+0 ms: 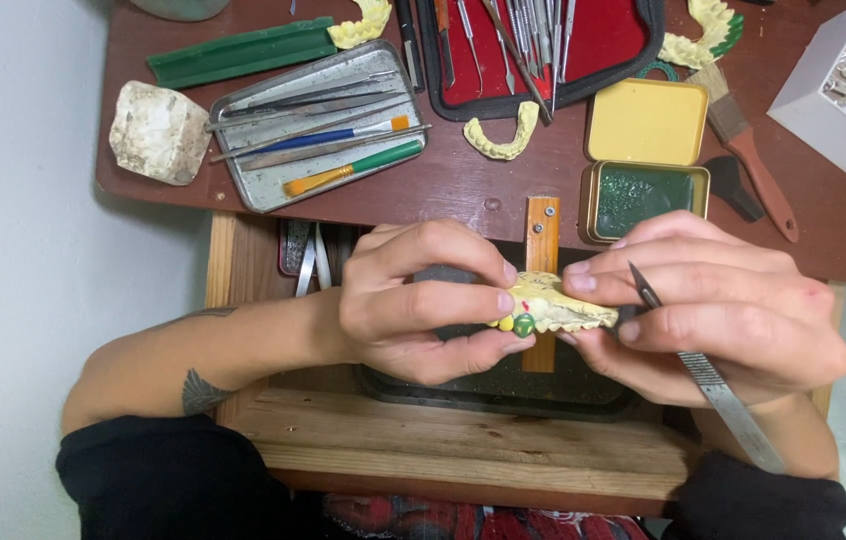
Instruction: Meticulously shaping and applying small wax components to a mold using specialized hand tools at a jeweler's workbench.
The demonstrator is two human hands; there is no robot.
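Both hands meet over the upright strip of orange-brown wood (542, 250) fixed at the front edge of the dark red-brown bench (463, 180). The left hand (423, 300) is clenched around the pale yellow plaster dental cast (555, 310), thumb beneath and fingers curled over its left end, where small green and yellow blobs sit on the teeth. The right hand (713, 310) pinches the cast's right end with its fingertips and also grips a slim grey metal carving instrument (708, 375), its dark tip pointing up just beside the cast. The cast lies directly in front of the wooden strip, touching both hands. Behind the strip, to its right, stands an open yellow tin holding green wax (643, 195); to its left lies a rectangular metal tray of tools (318, 125).
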